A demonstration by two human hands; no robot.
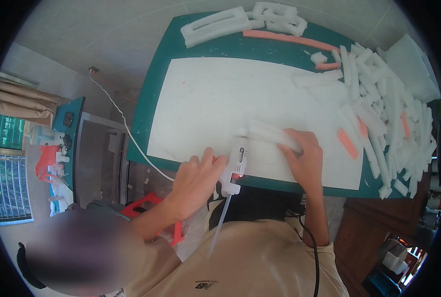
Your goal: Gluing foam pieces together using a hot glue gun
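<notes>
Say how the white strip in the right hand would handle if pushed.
The white strip looks like foam, so probably light for its size. Held near one end by the right hand, it looks straight, suggesting some stiffness. Its flat-looking sides should discourage rolling.

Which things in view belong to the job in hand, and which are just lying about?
In use:
glue gun, held by left hand
white strip, held by right hand
white sheet beneath

Apparently lying about:
heap of strips, perhaps spare stock
long pink strip
red stool
</notes>
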